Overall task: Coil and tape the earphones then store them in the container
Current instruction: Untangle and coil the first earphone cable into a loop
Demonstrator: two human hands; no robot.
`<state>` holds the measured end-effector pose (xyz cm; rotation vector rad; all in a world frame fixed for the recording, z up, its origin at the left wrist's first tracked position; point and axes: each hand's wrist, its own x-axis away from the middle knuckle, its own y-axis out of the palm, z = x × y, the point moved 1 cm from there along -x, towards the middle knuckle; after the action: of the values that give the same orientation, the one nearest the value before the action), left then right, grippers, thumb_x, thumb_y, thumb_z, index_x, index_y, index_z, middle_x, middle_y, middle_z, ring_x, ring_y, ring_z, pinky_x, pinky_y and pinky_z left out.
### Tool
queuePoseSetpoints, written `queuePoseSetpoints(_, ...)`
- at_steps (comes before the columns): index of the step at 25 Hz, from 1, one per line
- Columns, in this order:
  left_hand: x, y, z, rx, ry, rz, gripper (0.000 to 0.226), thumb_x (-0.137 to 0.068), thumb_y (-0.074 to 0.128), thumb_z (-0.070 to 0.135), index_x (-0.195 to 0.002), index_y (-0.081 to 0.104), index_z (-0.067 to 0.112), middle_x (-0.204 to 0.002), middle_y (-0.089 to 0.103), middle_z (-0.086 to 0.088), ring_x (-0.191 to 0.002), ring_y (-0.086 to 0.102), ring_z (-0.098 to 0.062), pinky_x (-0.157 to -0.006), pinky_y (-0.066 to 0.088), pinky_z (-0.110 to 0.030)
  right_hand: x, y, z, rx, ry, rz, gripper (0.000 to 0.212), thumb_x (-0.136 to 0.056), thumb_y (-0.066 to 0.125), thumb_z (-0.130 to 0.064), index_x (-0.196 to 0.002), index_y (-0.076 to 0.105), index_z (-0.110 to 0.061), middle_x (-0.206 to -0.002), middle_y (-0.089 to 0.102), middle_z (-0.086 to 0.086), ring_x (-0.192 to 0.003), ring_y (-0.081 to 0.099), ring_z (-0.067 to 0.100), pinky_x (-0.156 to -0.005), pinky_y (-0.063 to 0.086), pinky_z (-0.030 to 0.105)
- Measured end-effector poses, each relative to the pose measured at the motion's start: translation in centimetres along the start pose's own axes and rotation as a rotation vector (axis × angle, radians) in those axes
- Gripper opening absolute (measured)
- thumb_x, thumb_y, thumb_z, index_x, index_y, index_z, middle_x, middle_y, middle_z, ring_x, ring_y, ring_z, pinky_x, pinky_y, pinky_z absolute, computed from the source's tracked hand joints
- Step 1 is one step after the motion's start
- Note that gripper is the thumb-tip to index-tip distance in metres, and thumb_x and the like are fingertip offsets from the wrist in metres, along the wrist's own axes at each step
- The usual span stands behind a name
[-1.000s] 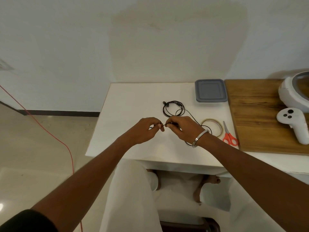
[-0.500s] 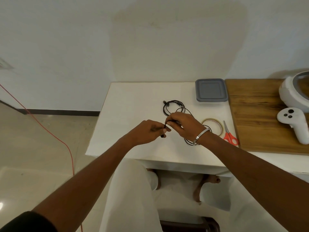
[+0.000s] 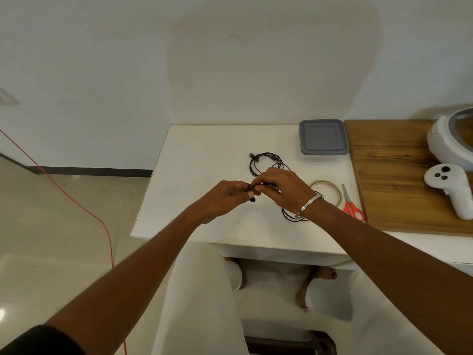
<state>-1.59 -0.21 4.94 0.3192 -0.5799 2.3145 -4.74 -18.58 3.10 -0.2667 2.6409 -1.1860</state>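
I saw both hands close in since a sec ago, left hand (image 3: 225,198) & right hand (image 3: 279,188) now touching, each pinching the earphones (image 3: 266,162) cable mid-desk, loops trailing toward the back edge & by the tape roll (image 3: 326,190), so coiling was just underway imo, container (image 3: 323,137) lidded at the back-right corner.

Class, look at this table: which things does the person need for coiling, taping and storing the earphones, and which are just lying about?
Needed for the job:
earphones, pinched by the left hand and right hand
tape roll
scissors
lidded container

Just lying about:
white controller
white headset
wooden board
red cable on the floor
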Motion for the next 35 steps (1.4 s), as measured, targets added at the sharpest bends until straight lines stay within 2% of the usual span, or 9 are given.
queuePoseSetpoints(2,-0.1,0.0,-0.2,-0.01,-0.008,-0.004,0.019,-0.097,0.055,0.026,-0.109,0.067,0.019,-0.096,0.069,0.007,-0.073,0.061,0.001,-0.063,0.05,-0.025,0.0,0.0,-0.1,-0.001,0.01,-0.002,0.015,-0.09,0.059,-0.019,-0.101,0.068,-0.014,-0.083,0.061,0.001,-0.075,0.051,0.011,-0.068,0.034,0.01)
queuePoseSetpoints(5,-0.2,0.2,-0.3,-0.051,-0.021,-0.014,0.024,-0.099,0.051,0.029,-0.111,0.067,0.016,-0.095,0.069,0.016,-0.09,0.063,0.008,-0.075,0.044,-0.012,-0.2,0.2,-0.1,0.015,0.021,-0.012,0.014,-0.09,0.059,-0.02,-0.098,0.067,-0.012,-0.084,0.063,0.003,-0.075,0.049,0.009,-0.067,0.031,0.007)
queuePoseSetpoints(8,0.0,0.0,-0.2,-0.066,-0.038,-0.058,0.03,-0.101,0.045,0.03,-0.109,0.068,0.013,-0.097,0.069,0.012,-0.092,0.062,0.004,-0.08,0.044,-0.024,-0.4,0.2,-0.1,-0.009,0.042,-0.006,0.014,-0.091,0.058,-0.019,-0.099,0.065,-0.011,-0.088,0.065,0.005,-0.074,0.051,0.01,-0.068,0.034,0.009)
queuePoseSetpoints(12,0.2,-0.5,0.2,0.201,-0.086,-0.194,0.032,-0.101,0.04,0.039,-0.106,0.062,0.016,-0.117,0.069,0.0,-0.117,0.061,-0.018,-0.095,0.042,-0.052,-0.1,0.0,-0.3,-0.029,0.074,-0.029,0.021,-0.095,0.048,-0.016,-0.107,0.063,-0.008,-0.093,0.068,0.006,-0.079,0.059,0.016,-0.076,0.047,0.026)
queuePoseSetpoints(16,0.1,-0.3,0.8,0.551,-0.065,-0.244,0.029,-0.101,0.041,0.032,-0.11,0.059,0.012,-0.113,0.066,-0.011,-0.119,0.058,-0.04,-0.099,0.039,-0.064,0.2,0.4,-0.6,-0.108,0.142,-0.033,0.024,-0.099,0.041,-0.024,-0.099,0.06,-0.009,-0.082,0.067,0.009,-0.074,0.061,0.023,-0.07,0.048,0.035)
queuePoseSetpoints(20,0.0,-0.6,0.7,0.71,-0.043,-0.258,0.031,-0.101,0.04,0.031,-0.117,0.059,0.011,-0.115,0.06,-0.018,-0.121,0.052,-0.049,-0.099,0.036,-0.071,0.5,0.9,0.0,-0.164,0.204,-0.046,0.017,-0.1,0.035,-0.024,-0.091,0.049,-0.021,-0.074,0.061,0.002,-0.065,0.055,0.017,-0.062,0.043,0.03)
queuePoseSetpoints(24,0.0,-1.1,1.4,0.844,0.003,-0.219,0.03,-0.1,0.042,0.03,-0.111,0.065,0.014,-0.11,0.063,-0.016,-0.117,0.054,-0.046,-0.098,0.037,-0.071,1.1,1.9,0.6,-0.156,0.247,-0.162,0.025,-0.101,0.032,-0.019,-0.114,0.053,-0.013,-0.083,0.068,0.0,-0.074,0.061,0.01,-0.073,0.046,0.023)
queuePoseSetpoints(30,-0.7,-0.5,2.5,0.91,0.107,-0.105,0.032,-0.102,0.038,0.031,-0.117,0.063,0.017,-0.128,0.061,-0.014,-0.123,0.054,-0.042,-0.102,0.036,-0.067,1.3,3.7,0.0,-0.165,0.265,-0.301,0.03,-0.101,0.033,-0.028,-0.108,0.06,-0.017,-0.091,0.07,0.001,-0.086,0.065,0.013,-0.083,0.048,0.024)
queuePoseSetpoints(35,-1.0,-1.1,1.9,0.584,0.098,0.081,0.031,-0.101,0.039,0.039,-0.117,0.064,0.028,-0.13,0.063,0.005,-0.126,0.055,-0.021,-0.107,0.033,-0.054,1.1,3.7,-0.5,-0.151,0.245,-0.341,0.023,-0.098,0.039,-0.027,-0.097,0.062,-0.022,-0.075,0.066,-0.006,-0.068,0.063,0.006,-0.069,0.049,0.021)
